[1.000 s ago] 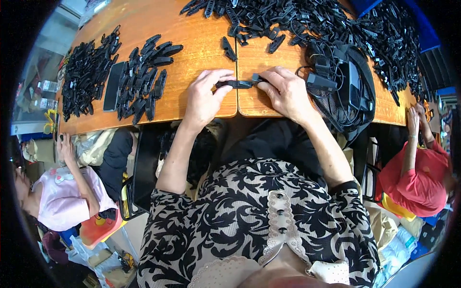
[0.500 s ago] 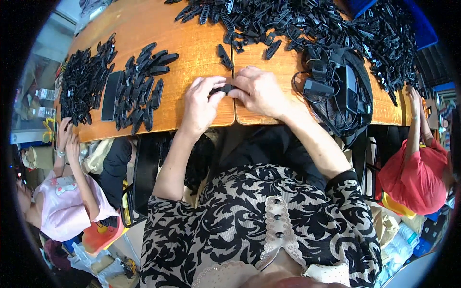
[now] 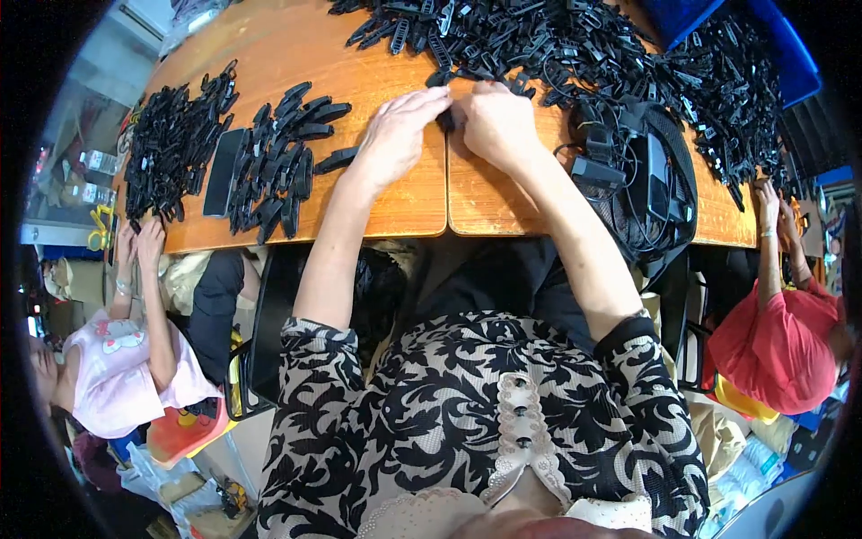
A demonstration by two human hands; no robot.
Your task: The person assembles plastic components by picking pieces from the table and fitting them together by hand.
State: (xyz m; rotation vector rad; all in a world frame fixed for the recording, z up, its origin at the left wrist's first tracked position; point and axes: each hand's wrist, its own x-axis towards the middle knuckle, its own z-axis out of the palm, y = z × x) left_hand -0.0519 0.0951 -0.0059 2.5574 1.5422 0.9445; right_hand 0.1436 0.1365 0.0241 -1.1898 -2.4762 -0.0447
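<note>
Both my hands are stretched forward over the seam of the table, at the near edge of a big heap of black plastic clips (image 3: 557,54). My left hand (image 3: 395,135) has its fingers long and pressed together, with their tips on a small black clip (image 3: 446,119). Close beside it, my right hand (image 3: 498,126) is curled with its knuckles up; what its fingertips hold is hidden. One separate clip (image 3: 336,161) lies by my left wrist. Farther left, several clips (image 3: 283,162) are laid out in a loose group.
A black phone (image 3: 223,175) lies between that group and a denser clip pile (image 3: 171,144). At right sits a black mesh bag (image 3: 628,189) with cables and a device. A blue bin (image 3: 781,45) stands far right. People sit on both sides, their hands at the table edge.
My hands have moved forward from the near part of the table to the heap's edge. The small black piece held between them is no longer there; a clip now lies by my left wrist.
</note>
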